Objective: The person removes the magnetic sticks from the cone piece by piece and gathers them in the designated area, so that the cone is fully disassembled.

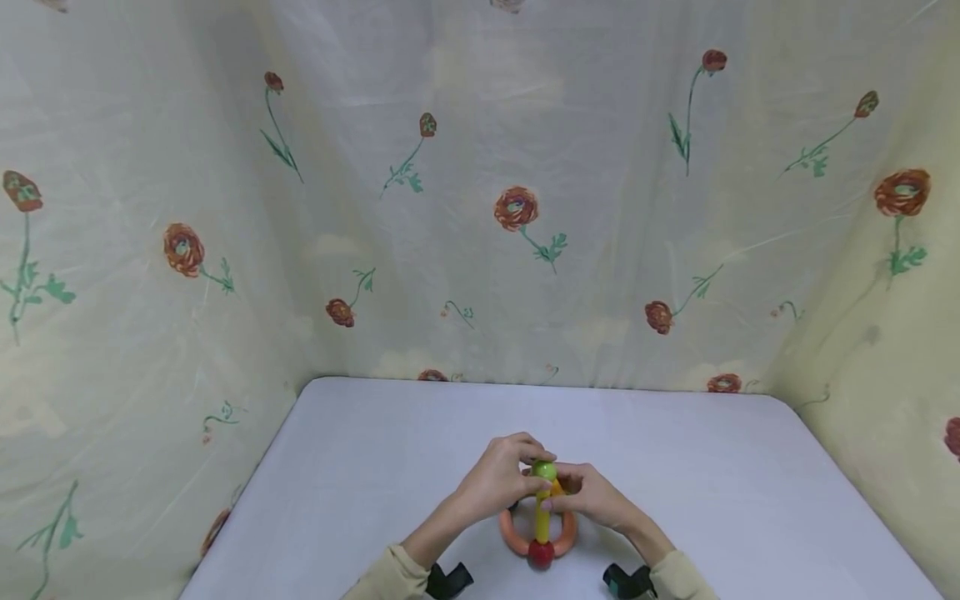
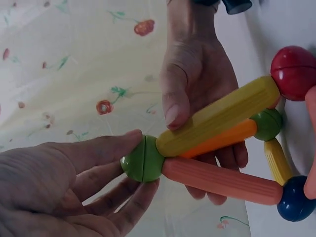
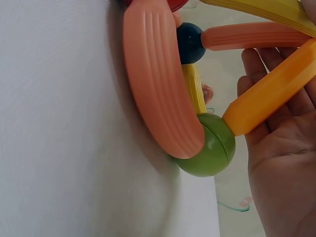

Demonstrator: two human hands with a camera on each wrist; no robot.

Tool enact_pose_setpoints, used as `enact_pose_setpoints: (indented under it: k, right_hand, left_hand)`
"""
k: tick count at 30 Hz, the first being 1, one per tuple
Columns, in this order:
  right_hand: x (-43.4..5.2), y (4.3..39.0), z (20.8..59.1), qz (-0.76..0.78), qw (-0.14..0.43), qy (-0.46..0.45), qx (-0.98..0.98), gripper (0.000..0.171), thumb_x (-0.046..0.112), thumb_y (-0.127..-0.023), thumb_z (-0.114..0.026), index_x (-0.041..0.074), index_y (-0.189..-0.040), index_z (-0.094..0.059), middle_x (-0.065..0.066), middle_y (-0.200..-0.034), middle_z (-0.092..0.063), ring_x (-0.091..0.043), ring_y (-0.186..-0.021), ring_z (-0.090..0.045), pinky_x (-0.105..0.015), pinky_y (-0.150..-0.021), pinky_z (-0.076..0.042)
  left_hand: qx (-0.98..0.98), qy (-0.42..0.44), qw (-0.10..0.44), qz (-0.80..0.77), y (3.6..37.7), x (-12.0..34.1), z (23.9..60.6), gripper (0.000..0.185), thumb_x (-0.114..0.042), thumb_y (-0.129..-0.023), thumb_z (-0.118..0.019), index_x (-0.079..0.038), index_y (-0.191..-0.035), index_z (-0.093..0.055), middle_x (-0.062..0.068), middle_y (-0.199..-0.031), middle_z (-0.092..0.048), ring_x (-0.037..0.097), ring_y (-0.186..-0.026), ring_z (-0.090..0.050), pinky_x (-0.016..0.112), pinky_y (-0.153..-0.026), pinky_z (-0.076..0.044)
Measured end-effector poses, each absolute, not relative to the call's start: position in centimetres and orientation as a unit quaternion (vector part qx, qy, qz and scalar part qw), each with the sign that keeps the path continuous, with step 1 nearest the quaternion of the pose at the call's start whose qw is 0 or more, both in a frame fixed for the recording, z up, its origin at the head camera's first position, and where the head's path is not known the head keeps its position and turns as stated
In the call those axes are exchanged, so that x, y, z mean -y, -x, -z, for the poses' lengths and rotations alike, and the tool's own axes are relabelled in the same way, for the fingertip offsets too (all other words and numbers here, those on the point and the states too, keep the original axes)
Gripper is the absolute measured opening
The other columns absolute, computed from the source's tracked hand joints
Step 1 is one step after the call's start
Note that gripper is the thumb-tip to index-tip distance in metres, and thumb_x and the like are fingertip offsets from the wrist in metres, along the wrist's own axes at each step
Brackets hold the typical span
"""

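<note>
Near edge: red ball [image 1: 541, 553] at base of toy frame, curved salmon arc [image 1: 512, 533] resting on white table [image 1: 360, 467], centre near.

Right hand [image 1: 592, 496]: thumb pressed on yellow rod [image 2: 217, 116], fingers curled behind rods, steadying them. Judgement: keep this hold firm, so joint does not twist.

Left hand [image 1: 498, 482]: fingertips pinch top green ball [image 2: 143, 159], where yellow, orange and salmon rods meet. Judgement: seat ball square on rod ends, press along rods, not sideways.

Far: floral curtain [image 1: 517, 208].
</note>
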State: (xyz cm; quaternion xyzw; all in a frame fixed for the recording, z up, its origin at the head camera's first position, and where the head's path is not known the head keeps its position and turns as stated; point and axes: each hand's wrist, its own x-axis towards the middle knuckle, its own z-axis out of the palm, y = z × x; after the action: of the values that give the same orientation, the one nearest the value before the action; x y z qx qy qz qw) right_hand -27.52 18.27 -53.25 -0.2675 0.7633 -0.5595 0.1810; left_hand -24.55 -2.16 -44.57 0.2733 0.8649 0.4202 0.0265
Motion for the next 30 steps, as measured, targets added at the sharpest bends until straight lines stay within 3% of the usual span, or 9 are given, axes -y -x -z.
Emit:
enact_pose_setpoints:
  k: [8, 14, 20, 26, 30]
  right_hand:
    - [-18.1, 27.4, 53.1, 0.556, 0.181, 0.252, -0.771, 0.039, 0.022, -0.091, -0.067, 0.013, -0.128, -0.062, -0.006, -0.131, -0.062, -0.023, -0.127, -0.049, -0.062, -0.110, -0.028]
    - [-18.0, 27.2, 52.9, 0.562, 0.180, 0.251, -0.767, 0.042, 0.021, -0.090, -0.068, 0.012, -0.131, -0.060, -0.006, -0.133, -0.060, -0.019, -0.125, -0.052, -0.055, -0.110, -0.034]
    - [-17.9, 27.2, 53.2, 0.564, 0.175, 0.257, -0.765, 0.044, 0.021, -0.090, -0.068, 0.013, -0.133, -0.058, -0.007, -0.135, -0.059, -0.024, -0.128, -0.050, -0.054, -0.110, -0.033]
    - [-17.9, 27.2, 53.1, 0.560, 0.176, 0.254, -0.769, 0.045, 0.021, -0.090, -0.068, 0.011, -0.134, -0.057, -0.010, -0.136, -0.058, -0.032, -0.130, -0.047, -0.057, -0.110, -0.032]
    - [-17.8, 27.1, 53.0, 0.560, 0.180, 0.248, -0.769, 0.045, 0.021, -0.090, -0.068, 0.010, -0.133, -0.058, -0.011, -0.136, -0.057, -0.029, -0.126, -0.050, -0.055, -0.108, -0.036]
  left_hand:
    - [-0.876, -0.267, -0.003, -0.402, 23.9, 1.8, 44.3, 0.030, -0.006, -0.079, -0.078, -0.005, -0.109, -0.073, 0.004, -0.103, -0.067, 0.009, -0.090, -0.063, 0.021, -0.076, -0.056]
    - [-0.859, -0.243, -0.026, -0.450, 23.8, 1.7, 45.2, 0.028, -0.014, -0.078, -0.080, -0.010, -0.106, -0.074, 0.000, -0.100, -0.066, 0.005, -0.085, -0.060, 0.017, -0.072, -0.053]
    - [-0.812, -0.198, 0.008, -0.549, 24.2, 2.2, 46.8, 0.027, -0.022, -0.079, -0.081, -0.018, -0.104, -0.074, -0.005, -0.103, -0.065, 0.008, -0.092, -0.064, 0.021, -0.076, -0.055]
    - [-0.820, -0.202, 0.007, -0.536, 24.0, 2.3, 46.3, 0.028, -0.022, -0.079, -0.080, -0.015, -0.105, -0.074, -0.004, -0.101, -0.066, 0.007, -0.087, -0.064, 0.019, -0.073, -0.055]
    - [-0.833, -0.216, -0.009, -0.509, 23.8, 2.1, 45.9, 0.030, -0.020, -0.079, -0.079, -0.011, -0.107, -0.074, -0.002, -0.099, -0.066, 0.006, -0.083, -0.062, 0.017, -0.071, -0.054]
